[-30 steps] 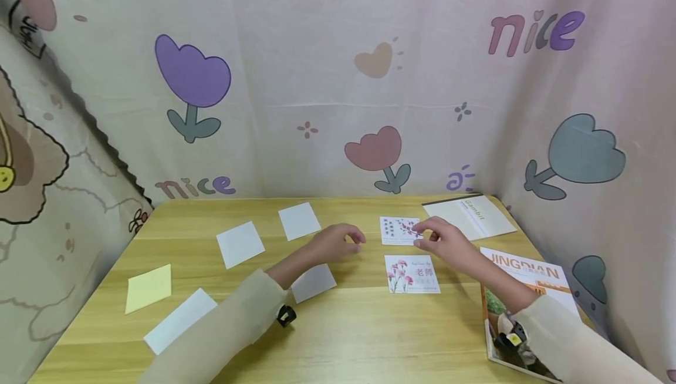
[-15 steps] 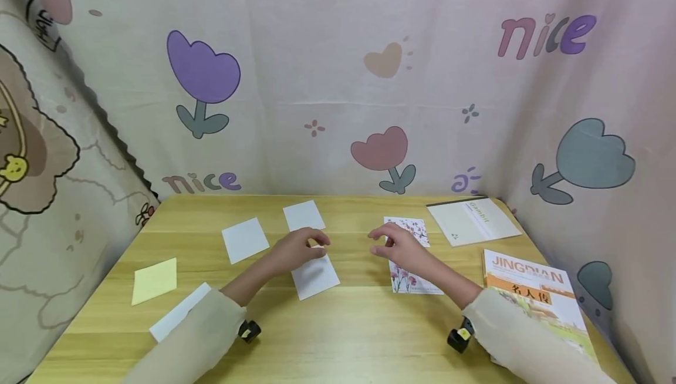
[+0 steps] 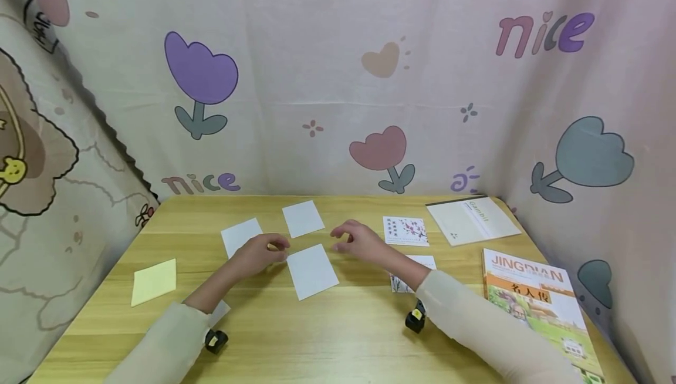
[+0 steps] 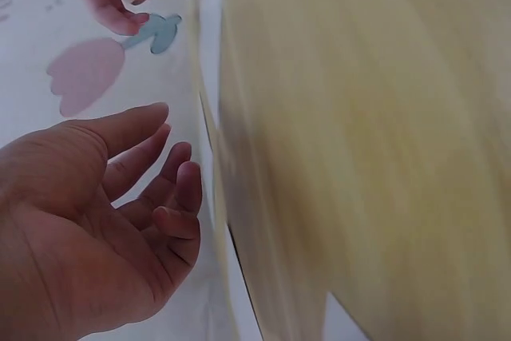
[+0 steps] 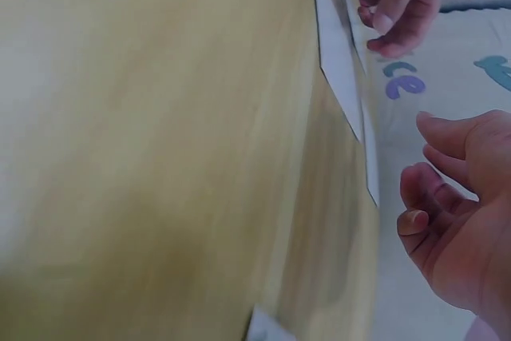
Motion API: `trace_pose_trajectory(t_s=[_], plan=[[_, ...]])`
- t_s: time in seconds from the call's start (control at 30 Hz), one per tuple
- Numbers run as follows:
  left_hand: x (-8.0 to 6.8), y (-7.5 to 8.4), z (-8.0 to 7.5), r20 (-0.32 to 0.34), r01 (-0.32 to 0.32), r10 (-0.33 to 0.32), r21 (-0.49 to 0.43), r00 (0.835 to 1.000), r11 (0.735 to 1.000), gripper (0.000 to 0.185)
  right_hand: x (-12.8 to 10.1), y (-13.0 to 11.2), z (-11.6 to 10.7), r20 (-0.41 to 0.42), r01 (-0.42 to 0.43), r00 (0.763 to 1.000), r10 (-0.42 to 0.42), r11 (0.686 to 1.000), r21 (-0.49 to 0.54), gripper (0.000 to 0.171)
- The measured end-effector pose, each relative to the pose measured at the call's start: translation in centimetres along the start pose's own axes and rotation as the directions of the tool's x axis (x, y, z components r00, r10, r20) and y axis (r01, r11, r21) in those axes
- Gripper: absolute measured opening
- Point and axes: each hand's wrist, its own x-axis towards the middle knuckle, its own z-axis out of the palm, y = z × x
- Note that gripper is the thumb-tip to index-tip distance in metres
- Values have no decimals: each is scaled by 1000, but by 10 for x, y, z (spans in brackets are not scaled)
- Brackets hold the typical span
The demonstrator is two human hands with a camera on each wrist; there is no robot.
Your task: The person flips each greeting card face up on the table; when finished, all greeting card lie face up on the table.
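A blank white card (image 3: 311, 270) lies flat on the wooden table (image 3: 338, 337) between my two hands. My left hand (image 3: 276, 248) hovers just left of the card's far corner, fingers loosely curled and holding nothing; the left wrist view shows its palm (image 4: 120, 197) empty. Just right of the card's far edge is my right hand (image 3: 341, 242), also loosely curled and empty, seen likewise in the right wrist view (image 5: 447, 213). Neither hand touches the card.
Two more white cards (image 3: 303, 218) (image 3: 240, 236) lie behind the hands, a yellow sheet (image 3: 154, 281) at the left. A flower card (image 3: 405, 231) lies to the right, another (image 3: 422, 263) partly under my right forearm. A notebook (image 3: 472, 219) and a book (image 3: 538, 307) sit at the right edge.
My right hand has let go of the far flower card and moved left. The left hand has also moved left, off the white card, which now lies uncovered between them.
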Motion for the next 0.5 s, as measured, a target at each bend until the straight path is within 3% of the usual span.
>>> trace_pose_trajectory(t_s=[0.27, 0.5], plan=[[1, -8, -2, 18, -3, 2, 57, 1000, 998, 19, 20, 3, 27, 39, -49, 998, 51, 997, -59, 32], [6, -13, 1, 41, 10, -13, 81, 999, 997, 18, 27, 4, 34, 39, -77, 996, 84, 987, -138, 31]])
